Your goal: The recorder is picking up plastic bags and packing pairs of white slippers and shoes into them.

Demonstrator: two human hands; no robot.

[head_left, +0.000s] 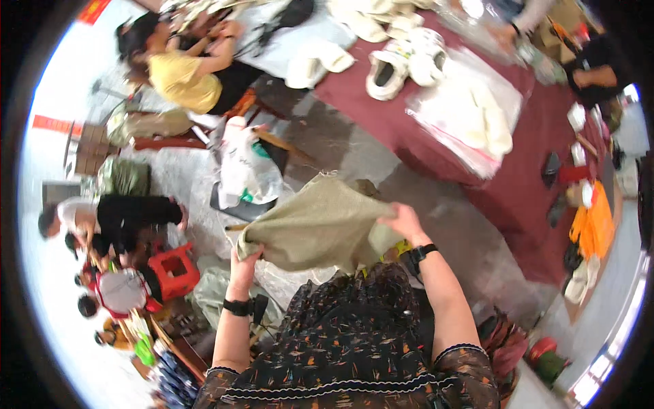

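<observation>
A piece of olive-green cloth (317, 225) is stretched out in front of my body, with a frayed edge at its far corner. My left hand (245, 262) is closed on its near left corner. At the right side, my right hand (403, 223) grips the cloth's upper edge. Between my hands the cloth sags in loose folds and hides part of the floor. Each of my wrists wears a black band.
To the right stands a table with a dark red cloth (381, 126), bearing white shoes (390, 71) and a clear plastic bag (470, 116). Beyond my cloth, a white plastic bag (248, 167) rests on a stool. A person in yellow (184, 78) sits far left, near a red stool (174, 271).
</observation>
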